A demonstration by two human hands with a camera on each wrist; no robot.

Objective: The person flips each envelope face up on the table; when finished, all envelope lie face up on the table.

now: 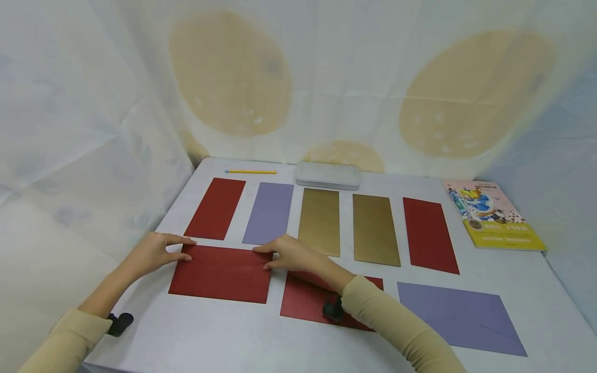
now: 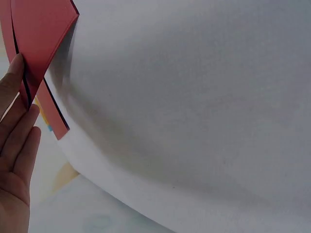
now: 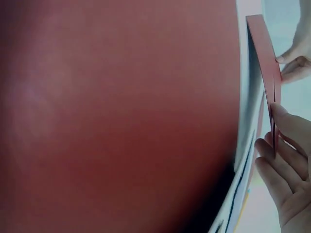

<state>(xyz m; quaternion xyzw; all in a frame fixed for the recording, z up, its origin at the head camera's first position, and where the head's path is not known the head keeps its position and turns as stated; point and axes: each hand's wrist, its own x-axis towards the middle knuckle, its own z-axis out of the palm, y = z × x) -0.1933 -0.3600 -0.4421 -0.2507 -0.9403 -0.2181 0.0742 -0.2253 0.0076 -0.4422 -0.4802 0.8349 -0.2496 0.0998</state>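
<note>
My left hand [image 1: 151, 256] pinches the upper left corner of a red envelope [image 1: 224, 280] between thumb and fingers. At its upper right corner, my right hand [image 1: 291, 254] pinches the same envelope. Its far edge is tilted up toward me. In the left wrist view a dark slit runs between two layers of the red envelope [image 2: 41, 34], next to the left thumb. The right wrist view shows the envelope [image 3: 265, 53] nearly edge-on, spanning both hands. A second red envelope [image 1: 308, 303] lies beneath my right forearm, which partly hides it.
Behind the hands lie red envelopes [image 1: 216, 207] [image 1: 429, 233], a purple one [image 1: 269, 212] and gold ones [image 1: 319, 223] [image 1: 375, 228]. Another purple envelope [image 1: 462, 316] is front right. A pencil [image 1: 252, 171], a grey metal case [image 1: 328, 174] and a book [image 1: 492, 212] sit toward the back.
</note>
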